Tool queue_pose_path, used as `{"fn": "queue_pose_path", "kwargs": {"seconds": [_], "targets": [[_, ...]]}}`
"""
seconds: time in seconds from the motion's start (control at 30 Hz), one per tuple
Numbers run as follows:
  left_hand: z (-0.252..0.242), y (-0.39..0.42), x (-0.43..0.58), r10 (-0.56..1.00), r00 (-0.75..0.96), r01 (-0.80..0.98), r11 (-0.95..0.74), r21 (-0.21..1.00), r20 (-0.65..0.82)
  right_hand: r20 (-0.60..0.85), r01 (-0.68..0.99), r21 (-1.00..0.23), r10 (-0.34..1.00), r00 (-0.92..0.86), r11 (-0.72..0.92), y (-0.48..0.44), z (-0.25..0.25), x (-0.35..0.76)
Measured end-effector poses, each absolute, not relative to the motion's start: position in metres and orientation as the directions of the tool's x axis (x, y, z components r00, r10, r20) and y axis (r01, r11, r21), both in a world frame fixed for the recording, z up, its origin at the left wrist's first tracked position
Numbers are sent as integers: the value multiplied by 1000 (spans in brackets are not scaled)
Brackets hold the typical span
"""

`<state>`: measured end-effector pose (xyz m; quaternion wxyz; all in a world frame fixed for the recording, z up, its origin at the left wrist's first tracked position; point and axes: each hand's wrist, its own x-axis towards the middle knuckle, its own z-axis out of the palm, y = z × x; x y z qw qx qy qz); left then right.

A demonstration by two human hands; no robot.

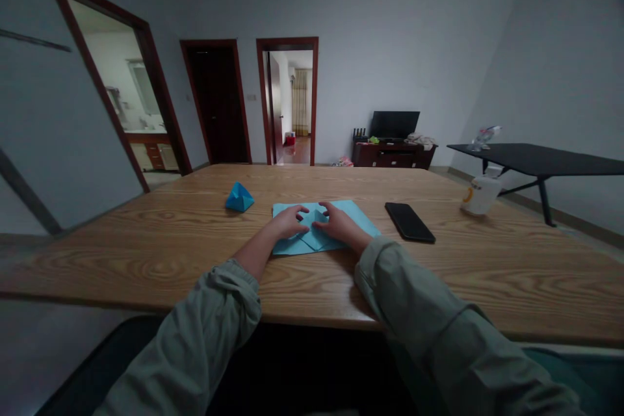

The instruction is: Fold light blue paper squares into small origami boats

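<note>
Light blue paper sheets lie flat on the wooden table in front of me. On top of them is a partly folded piece of light blue paper, with creases and a small raised point between my hands. My left hand grips its left side with curved fingers and thumb. From the right, my right hand grips the other side, thumb and index finger bent toward the raised point. The fingers partly hide the folds. A darker blue folded paper shape stands to the left, apart from both hands.
A black phone lies right of the paper on the wooden table. Farther right stands a white plastic cup. Beyond the table are a black table and a television on a dark cabinet.
</note>
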<state>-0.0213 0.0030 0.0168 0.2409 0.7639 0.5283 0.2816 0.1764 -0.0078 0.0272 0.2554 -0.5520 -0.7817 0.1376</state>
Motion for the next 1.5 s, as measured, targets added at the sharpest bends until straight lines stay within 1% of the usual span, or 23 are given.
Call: {"fn": "queue_pose_path", "kwargs": {"seconds": [0.1,0.2,0.4,0.57,0.7,0.77,0.83,0.93,1.03,1.17,1.23,1.33,1.4,1.5], "targets": [[14,5,-22,942,272,698,-333,635,195,233,795,-493,934,-270,353,-6,28,174],[15,6,-21,947,264,711,-318,627,181,234,787,-502,932,-276,359,-5,28,172],[19,1,-20,948,298,634,-283,719,110,190,742,-595,951,-243,308,-3,29,172],[23,-6,-17,935,325,561,-314,766,145,183,656,-705,963,-199,270,-7,35,169],[25,-6,-16,952,242,519,-290,804,186,188,562,-782,961,-201,270,-10,40,168],[26,-4,-17,958,208,493,-276,825,196,190,489,-831,962,-196,264,-11,41,170],[27,-3,-19,953,234,439,-280,854,193,187,376,-888,955,-228,264,-12,43,173],[30,-3,-21,928,309,333,-312,890,209,171,195,-949,924,-343,248,-18,47,178],[35,-6,-20,915,306,251,-344,905,263,125,104,-978,912,-391,179,-24,51,181],[42,-11,-19,926,224,204,-348,915,302,106,28,-991,903,-416,130,-26,51,181],[45,-13,-19,939,163,210,-332,920,302,128,-14,-991,909,-397,134,-23,50,180],[45,-14,-19,960,106,189,-275,943,259,168,-68,-986,944,-284,155,-16,48,181],[43,-14,-18,972,146,132,-206,970,186,191,-109,-979,958,-211,172,-13,48,183],[41,-15,-16,952,282,48,-135,990,116,202,-184,-968,964,-174,170,-13,50,185]]}}
